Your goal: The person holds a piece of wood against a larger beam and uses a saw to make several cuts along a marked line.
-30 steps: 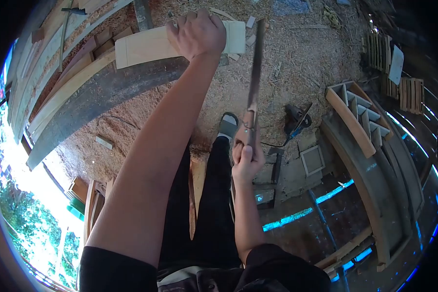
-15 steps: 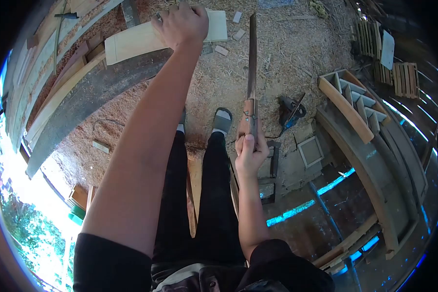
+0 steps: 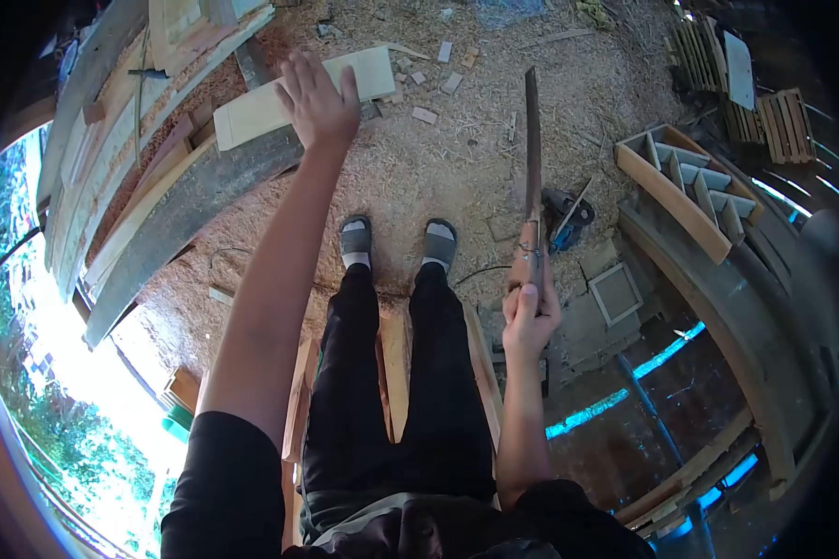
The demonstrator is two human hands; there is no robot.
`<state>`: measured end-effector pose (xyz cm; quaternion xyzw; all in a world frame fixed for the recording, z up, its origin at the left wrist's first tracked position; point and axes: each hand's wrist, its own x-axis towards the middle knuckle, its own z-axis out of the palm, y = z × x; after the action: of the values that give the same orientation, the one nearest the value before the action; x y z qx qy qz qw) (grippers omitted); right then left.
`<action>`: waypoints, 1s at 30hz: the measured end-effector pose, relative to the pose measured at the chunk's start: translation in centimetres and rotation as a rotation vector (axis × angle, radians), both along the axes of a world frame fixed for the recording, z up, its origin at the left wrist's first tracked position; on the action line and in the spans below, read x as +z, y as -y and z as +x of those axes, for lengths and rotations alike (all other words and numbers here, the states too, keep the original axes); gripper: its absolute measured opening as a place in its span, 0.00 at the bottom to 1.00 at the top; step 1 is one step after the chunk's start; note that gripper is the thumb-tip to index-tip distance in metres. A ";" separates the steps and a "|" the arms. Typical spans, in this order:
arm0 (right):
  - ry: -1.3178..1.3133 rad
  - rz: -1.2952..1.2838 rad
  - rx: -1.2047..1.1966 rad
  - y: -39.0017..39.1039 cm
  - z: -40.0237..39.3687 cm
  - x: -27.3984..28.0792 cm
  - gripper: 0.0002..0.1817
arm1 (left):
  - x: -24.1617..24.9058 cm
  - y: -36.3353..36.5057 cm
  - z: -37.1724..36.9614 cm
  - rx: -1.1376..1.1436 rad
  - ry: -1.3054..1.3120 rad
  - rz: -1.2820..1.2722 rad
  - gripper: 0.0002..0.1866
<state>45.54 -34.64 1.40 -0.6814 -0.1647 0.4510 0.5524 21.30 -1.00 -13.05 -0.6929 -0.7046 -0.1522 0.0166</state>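
Note:
My right hand (image 3: 531,317) is wrapped round the wooden handle of a handsaw (image 3: 532,140), the thumb on top. The saw's long narrow blade points away from me, apart from any wood. To the left, a pale flat board (image 3: 373,73) lies across a dark curved timber (image 3: 182,200). My left hand (image 3: 319,107) is over the middle of this board with its fingers spread and stretched out. Whether the palm presses on the board cannot be made out.
Small wood offcuts (image 3: 424,115) lie on the shaving-covered floor beyond the board. A power tool (image 3: 569,219) with a cord sits behind the saw. At right stands a divided wooden box (image 3: 676,191) on a long curved beam. Stacked planks (image 3: 98,177) fill the left side.
My left hand has loosened from round the board and its fingers now spread out. The saw and my right hand appear further right and lower, and the whole view has shifted.

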 end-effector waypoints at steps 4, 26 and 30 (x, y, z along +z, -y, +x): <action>0.000 -0.003 -0.004 -0.3 1.8 0.6 0.34 | 1.0 2.8 1.1 -0.139 -0.037 -0.011 0.46; -0.030 0.016 0.100 -2.5 4.8 1.8 0.33 | 4.1 4.0 4.9 -0.203 0.192 -0.073 0.41; -0.018 0.028 0.160 -4.4 3.9 1.1 0.32 | 5.0 4.1 3.7 -0.519 -0.032 -0.233 0.41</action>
<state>49.48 -30.24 2.47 -0.6542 -0.2200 0.4973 0.5256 25.04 -5.14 -8.00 -0.8496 -0.5162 -0.0583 -0.0916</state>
